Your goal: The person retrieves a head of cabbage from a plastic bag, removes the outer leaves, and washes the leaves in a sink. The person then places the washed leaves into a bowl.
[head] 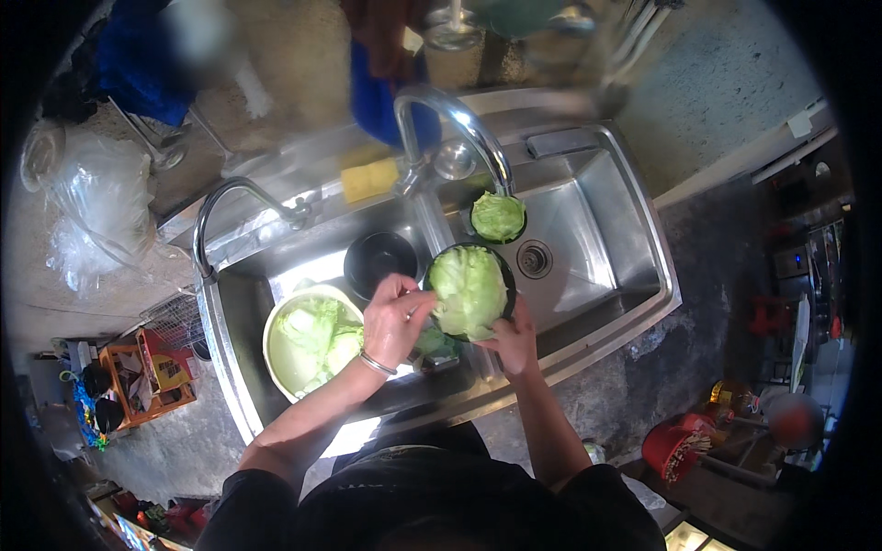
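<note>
Over the divider of a double stainless-steel sink, my right hand (515,337) holds a dark bowl (511,275) from below at its right side. Lettuce leaves (468,293) fill that bowl. My left hand (396,324), with a metal bangle at the wrist, touches the leaves at the bowl's left edge, fingertips together; whether it pinches a leaf I cannot tell. Just beyond, a smaller dark bowl of lettuce (498,216) sits under the spout of the chrome faucet (475,127). Left of my hands, a pale round basin (271,344) in the left sink holds lettuce in water.
An empty-looking black bowl (380,262) lies in the left sink, with greens (435,343) near the divider. A yellow sponge or cloth (371,180) rests on the back ledge. Another faucet (231,189) arches at the left. The right sink has a drain (534,259).
</note>
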`<state>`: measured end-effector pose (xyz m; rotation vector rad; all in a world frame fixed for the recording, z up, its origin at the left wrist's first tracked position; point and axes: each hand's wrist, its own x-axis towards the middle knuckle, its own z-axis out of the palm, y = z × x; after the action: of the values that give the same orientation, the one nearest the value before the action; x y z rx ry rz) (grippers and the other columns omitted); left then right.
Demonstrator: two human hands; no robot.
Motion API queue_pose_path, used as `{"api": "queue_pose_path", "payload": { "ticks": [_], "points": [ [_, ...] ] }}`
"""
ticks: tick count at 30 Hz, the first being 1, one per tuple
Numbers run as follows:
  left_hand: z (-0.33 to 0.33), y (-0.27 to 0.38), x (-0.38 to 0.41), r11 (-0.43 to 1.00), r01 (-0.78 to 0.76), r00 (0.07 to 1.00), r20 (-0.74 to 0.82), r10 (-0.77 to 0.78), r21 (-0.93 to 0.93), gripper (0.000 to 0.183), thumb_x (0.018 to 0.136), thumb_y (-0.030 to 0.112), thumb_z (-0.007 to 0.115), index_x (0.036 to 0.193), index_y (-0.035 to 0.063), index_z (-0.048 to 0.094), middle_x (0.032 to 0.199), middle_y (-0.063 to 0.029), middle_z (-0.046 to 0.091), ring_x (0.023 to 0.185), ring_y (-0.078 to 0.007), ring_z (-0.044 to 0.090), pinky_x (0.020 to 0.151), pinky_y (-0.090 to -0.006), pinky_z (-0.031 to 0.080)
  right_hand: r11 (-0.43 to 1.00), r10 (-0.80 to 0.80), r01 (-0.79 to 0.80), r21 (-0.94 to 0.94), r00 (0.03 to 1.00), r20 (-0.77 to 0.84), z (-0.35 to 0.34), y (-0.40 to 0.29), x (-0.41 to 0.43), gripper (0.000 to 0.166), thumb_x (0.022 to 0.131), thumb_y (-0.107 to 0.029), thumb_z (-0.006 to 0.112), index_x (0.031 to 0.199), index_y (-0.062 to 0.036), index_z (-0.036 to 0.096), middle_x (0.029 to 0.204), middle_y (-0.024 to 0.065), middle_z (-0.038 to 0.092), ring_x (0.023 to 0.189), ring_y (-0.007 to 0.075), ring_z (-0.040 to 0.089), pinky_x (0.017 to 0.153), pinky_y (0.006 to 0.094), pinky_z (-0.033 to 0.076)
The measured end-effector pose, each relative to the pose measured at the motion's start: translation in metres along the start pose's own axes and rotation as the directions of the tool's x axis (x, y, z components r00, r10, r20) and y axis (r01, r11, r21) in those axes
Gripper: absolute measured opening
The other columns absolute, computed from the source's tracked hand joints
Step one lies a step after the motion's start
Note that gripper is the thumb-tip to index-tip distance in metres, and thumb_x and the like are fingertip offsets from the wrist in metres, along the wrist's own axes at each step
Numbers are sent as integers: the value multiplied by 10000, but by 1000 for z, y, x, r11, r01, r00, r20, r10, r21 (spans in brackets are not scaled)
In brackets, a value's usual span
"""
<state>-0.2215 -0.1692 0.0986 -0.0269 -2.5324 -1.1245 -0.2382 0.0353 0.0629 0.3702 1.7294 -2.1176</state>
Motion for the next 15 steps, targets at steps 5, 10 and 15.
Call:
{"api": "queue_pose_path", "payload": {
  "ticks": [5,10,15],
  "points": [
    [-11,11,11,909,-168,967,241,78,382,38,681,65,690,714,79,676,774,-59,565,811,-254,537,729,-371,400,998,-63,63,8,997,48,7,13,0,538,893,15,443,1397,-96,289,1195,177,533,989,289,623,706,374,603],
    [-7,8,4,914,-244,885,460,74,324,139,621,55,609,752,65,653,788,-96,612,924,-267,584,786,-346,441,999,-47,48,-24,999,26,-1,13,-2,537,877,18,457,1386,-74,313,1192,173,534,976,286,626,693,373,607],
    [19,19,3,879,-361,855,487,179,311,150,655,22,604,801,39,637,921,-93,606,849,-253,595,718,-340,511,999,9,-7,33,997,-71,-20,13,-10,532,846,8,468,1360,-59,350,1194,165,535,973,297,628,674,386,612]
  ]
}}
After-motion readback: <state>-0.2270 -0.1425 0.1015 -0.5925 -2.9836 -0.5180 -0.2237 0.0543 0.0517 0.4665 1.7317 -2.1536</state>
